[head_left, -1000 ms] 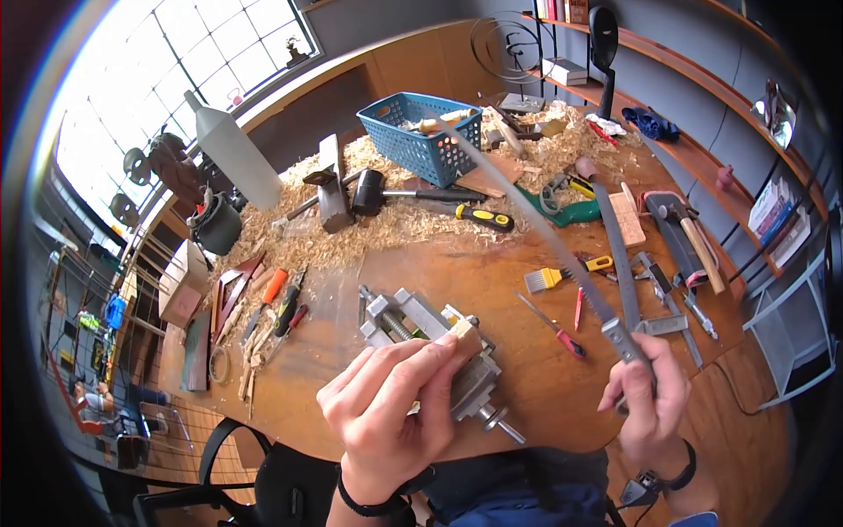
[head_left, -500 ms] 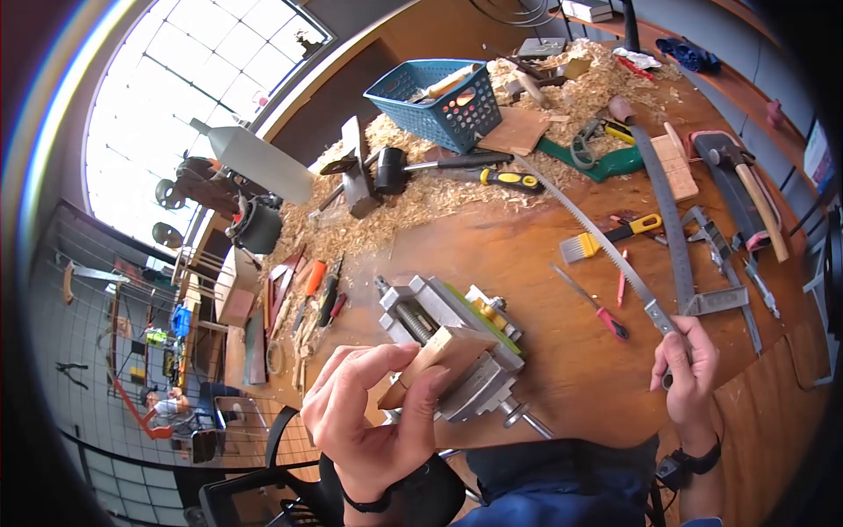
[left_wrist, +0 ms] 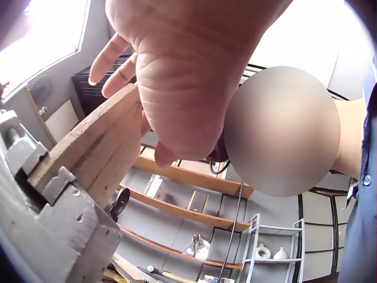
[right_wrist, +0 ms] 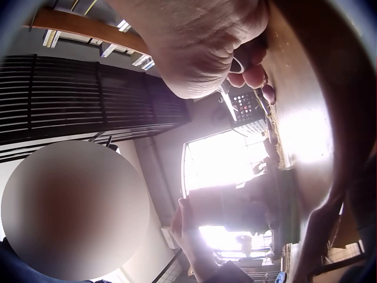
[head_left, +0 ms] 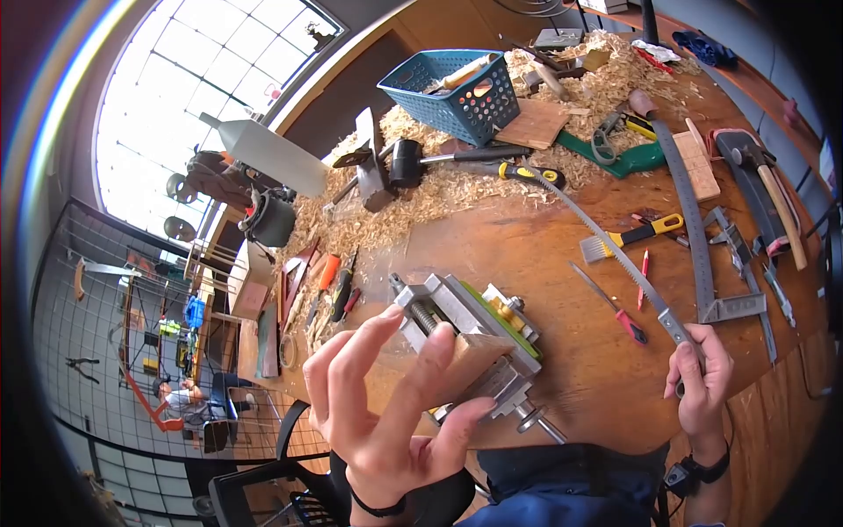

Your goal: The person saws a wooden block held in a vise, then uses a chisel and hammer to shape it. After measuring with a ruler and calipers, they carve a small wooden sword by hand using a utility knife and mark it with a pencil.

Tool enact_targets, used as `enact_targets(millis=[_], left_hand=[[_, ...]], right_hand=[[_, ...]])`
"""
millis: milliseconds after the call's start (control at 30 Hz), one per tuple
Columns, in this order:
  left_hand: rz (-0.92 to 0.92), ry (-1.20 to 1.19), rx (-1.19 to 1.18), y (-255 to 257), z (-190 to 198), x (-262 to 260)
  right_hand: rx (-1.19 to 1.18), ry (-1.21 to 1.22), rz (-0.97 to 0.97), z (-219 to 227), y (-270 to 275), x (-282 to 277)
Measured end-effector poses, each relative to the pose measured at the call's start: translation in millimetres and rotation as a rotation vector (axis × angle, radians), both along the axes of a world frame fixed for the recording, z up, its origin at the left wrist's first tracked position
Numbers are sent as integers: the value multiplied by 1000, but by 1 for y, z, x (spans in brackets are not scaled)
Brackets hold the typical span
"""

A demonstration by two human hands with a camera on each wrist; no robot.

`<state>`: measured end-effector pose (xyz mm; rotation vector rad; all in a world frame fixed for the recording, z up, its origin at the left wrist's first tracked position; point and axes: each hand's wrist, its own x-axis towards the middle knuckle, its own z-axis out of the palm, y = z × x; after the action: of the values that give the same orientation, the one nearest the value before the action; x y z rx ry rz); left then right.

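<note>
A pale wooden block point(head_left: 471, 358) stands in the grey metal vise point(head_left: 510, 386), tilted in the head view. In the left wrist view the block point(left_wrist: 97, 147) has its lower end between the vise point(left_wrist: 65, 236) jaws. My left hand point(head_left: 395, 413) is beside and over the block with its fingers spread; whether a fingertip touches the wood, I cannot tell. My right hand point(head_left: 702, 378) grips the end of a long, thin saw point(head_left: 600, 235), toothed along one edge, which points up and left over the table, away from the block.
Behind the vise are wood shavings point(head_left: 439, 206), a blue basket point(head_left: 465, 110), a mallet point(head_left: 407, 164) and a white bottle point(head_left: 272, 158). A red-handled file point(head_left: 628, 325), a yellow brush point(head_left: 628, 235) and a metal square point(head_left: 733, 307) lie to the right. Several hand tools lie left of the vise.
The left fingers, earlier pinching the block, have spread apart. The head view has turned, shifting the table in the picture. My right hand keeps its grip on the saw.
</note>
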<state>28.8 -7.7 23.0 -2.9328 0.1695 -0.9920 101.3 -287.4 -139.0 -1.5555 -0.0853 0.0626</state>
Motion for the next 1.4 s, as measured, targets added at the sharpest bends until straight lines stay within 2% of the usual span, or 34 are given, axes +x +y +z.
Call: enact_targets(millis=[67,133,200,267,300,400,467,533,600,667,733,800,867,933,1067,1100,1167,1200,1300,1400], left_hand=[[47,41,26,3,0,-1],[59,-56,-134,3,1,2],[7,-57,-89,2,1,1],[11,108,106,-1,5,-2],[13,107,105,0,4,-1],[90,-53,-84,3,2,3],[48,-69,-76,-5,3,0],[43,148,140,-5,5,-7],[85,115,135,-3,8,-7],[134,-72,-95,-1,3,-4],[85,-115,-102,-5,1,-3],[61,65,137,-6,5,-7],[107,56,153,4,6,-7],[146,-3,27,15,2,-6],[55,-103,-227,0,-3,-6],[-9,-130,-244,2,-5,-3],[-21,-149,-292,2,-8,1],[-39,-161,-336,1,-11,2],[-87,-212,-383,-3,-19,5],[-131,-240,-358,-5,-19,11]], right_hand=[[-7,-5,0,0,0,0],[-8,-11,2,1,0,0],[-12,-14,0,1,0,0],[-18,-15,4,1,0,0],[-16,-16,5,0,0,0],[-11,-18,4,0,1,0],[-10,-20,0,0,1,-1],[-5,-17,10,1,0,-1],[-6,-24,12,1,0,0],[-8,-28,9,0,0,0],[-7,-22,5,0,1,0],[-10,-24,13,2,1,0],[-11,-24,15,2,0,-1],[13,-31,15,1,0,-1],[22,-47,22,-1,0,-2],[-17,-112,-28,-2,0,-5],[-61,-177,-79,1,-3,-11],[-261,-401,-68,8,-5,-17],[-520,-940,-5,41,4,-27],[-379,-1062,113,52,24,-38]])
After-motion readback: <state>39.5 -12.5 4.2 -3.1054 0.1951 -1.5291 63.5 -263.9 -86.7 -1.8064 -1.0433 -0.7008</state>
